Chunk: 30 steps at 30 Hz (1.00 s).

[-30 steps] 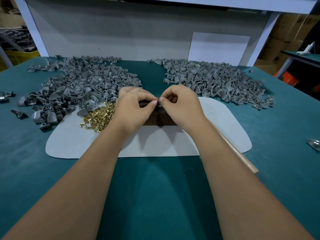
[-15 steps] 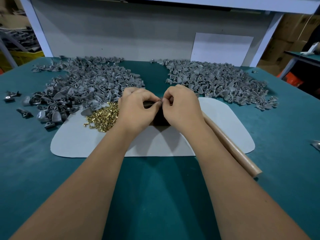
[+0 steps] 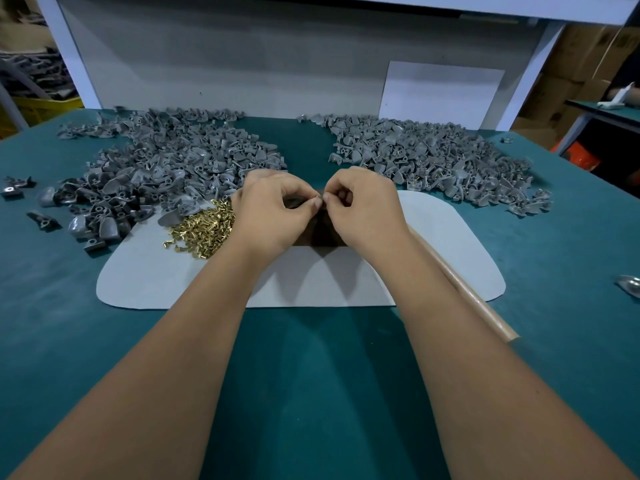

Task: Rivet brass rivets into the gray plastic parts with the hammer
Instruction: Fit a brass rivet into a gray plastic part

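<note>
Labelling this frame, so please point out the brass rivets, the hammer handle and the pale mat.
brass rivets (image 3: 204, 230): head view, middle of the heap.
hammer handle (image 3: 485, 306): head view, bare wooden shaft.
pale mat (image 3: 145, 278): head view, bare left part.

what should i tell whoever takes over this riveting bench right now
Left hand and right hand: fingertips pinched together over the dark block on the grey mat; what they hold is too small to tell.
Brass rivets lie heaped on the mat, left of the hands.
Gray plastic parts: left pile, right pile.
Hammer handle lies under the right forearm, unheld.
Left: seat the rivet, hammer it, repeat.
</note>
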Motion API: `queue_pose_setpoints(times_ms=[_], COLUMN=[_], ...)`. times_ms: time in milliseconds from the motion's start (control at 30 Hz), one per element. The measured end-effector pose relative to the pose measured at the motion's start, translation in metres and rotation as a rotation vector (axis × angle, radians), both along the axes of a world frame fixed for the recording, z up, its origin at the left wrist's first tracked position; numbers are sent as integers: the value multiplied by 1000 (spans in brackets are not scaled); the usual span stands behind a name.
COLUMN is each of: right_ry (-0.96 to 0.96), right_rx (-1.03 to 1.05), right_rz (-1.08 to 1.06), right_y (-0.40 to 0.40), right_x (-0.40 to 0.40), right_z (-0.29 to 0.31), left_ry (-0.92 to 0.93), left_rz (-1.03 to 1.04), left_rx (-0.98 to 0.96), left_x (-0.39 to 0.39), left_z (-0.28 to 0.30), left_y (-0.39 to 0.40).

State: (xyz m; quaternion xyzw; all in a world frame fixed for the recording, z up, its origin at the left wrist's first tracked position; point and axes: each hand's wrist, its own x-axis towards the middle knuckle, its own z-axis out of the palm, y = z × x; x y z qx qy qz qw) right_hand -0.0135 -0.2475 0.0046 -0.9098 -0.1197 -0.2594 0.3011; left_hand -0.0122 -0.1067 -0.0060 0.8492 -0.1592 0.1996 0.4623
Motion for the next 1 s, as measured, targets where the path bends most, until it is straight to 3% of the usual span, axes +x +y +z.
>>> queue_pose_setpoints(times_ms=[233, 400, 1000], right_ry=[74, 193, 198], right_rx=[144, 572, 485], right_rz=[5, 26, 63], right_y=[-2, -4, -4], right_x=[-5, -6, -8], right_z=[-1, 7, 8], left_ry=[3, 15, -40], left_rz=[-14, 9, -2], left_rx=[-19, -101, -34], left_x=[3, 10, 9], left_z=[-7, -10, -9], left_y=[4, 3, 5])
